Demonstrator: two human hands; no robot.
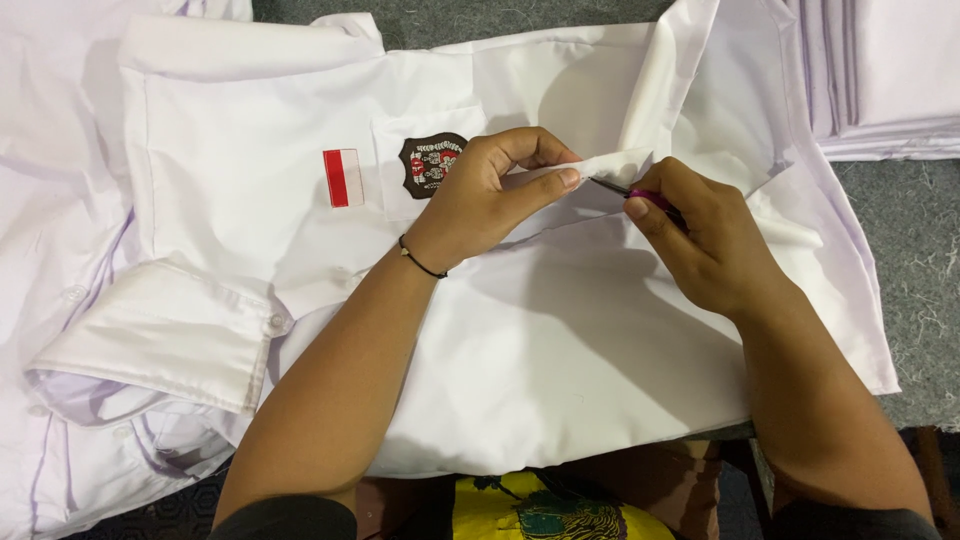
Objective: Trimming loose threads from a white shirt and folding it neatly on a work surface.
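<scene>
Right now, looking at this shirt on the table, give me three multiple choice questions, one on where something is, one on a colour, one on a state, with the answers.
1. Where is the dark embroidered badge?
A. on the chest pocket of the white shirt
B. on the collar
C. on the grey surface

2. What colours is the small rectangular patch beside the pocket?
A. blue and yellow
B. red and white
C. all black

3. What is the left hand doing?
A. lying flat and open
B. pinching a fold of white fabric
C. holding a stack of shirts

Answers: 1 A, the badge sits on the pocket front. 2 B, its upper half is red and its lower half white. 3 B, thumb and fingers close on the fold, while the right hand brings a small pink-handled tool to it.
</scene>
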